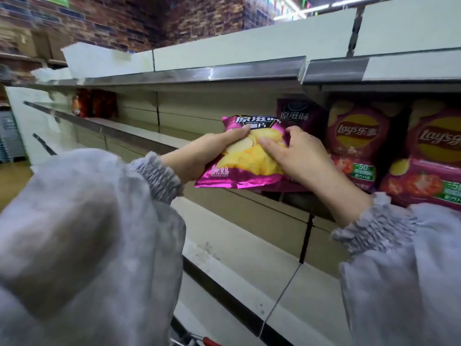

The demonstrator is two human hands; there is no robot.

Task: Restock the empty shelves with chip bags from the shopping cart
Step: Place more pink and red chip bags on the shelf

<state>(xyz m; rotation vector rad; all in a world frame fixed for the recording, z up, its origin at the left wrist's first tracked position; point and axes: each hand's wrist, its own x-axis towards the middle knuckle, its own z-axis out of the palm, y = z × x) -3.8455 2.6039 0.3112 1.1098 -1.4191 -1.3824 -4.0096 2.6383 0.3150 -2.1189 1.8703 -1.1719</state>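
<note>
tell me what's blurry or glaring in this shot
Head view: the left sleeve is smeared by blur near the lens, the pink chip bag reads fairly sharp, a glare streak sits on the metal shelf edge, and the wide lens bows the shelf lines.

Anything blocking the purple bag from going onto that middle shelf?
Nothing visible does. The left hand and right hand hold the purple bag before the shelf. A second purple bag stands behind it, next to red bags; the shelf to its left is bare.
</note>
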